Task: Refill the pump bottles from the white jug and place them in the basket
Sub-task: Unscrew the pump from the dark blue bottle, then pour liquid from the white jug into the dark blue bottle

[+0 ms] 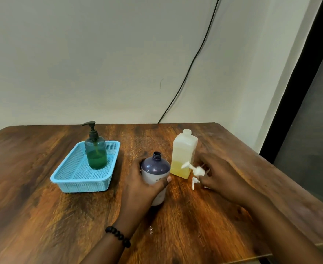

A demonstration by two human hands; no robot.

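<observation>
- My left hand (pixel 147 184) wraps around the purple bottle (pixel 155 173), thumb across its front and fingers behind, holding it upright on the table (pixel 42 216). Its long axis is vertical and its threaded neck stands open, with no pump on it.
- My right hand (pixel 220 175) is just right of that bottle, low over the table. It is blurred, and I cannot tell for sure whether its fingers pinch the white pump (pixel 196 171) or only touch it. The pump sits at my fingertips, its white parts pointing left towards the jug.
- The white jug (pixel 184 153) stands upright and uncapped just behind and right of the purple bottle, between my two hands but closer to my right one. Yellowish liquid fills roughly its bottom third.
- I judge that the next move turns on this: the jug's mouth is higher than the bottle's neck and lies to its right, so my right hand is the one to lift and tip it leftwards, once it is free of the pump.
- The green bottle (pixel 96 152), pump on and about half full, already stands in the far end of the blue basket (pixel 80 184), well left of my left hand.
- So I judge one bottle done and the purple one open and waiting for its refill.
</observation>
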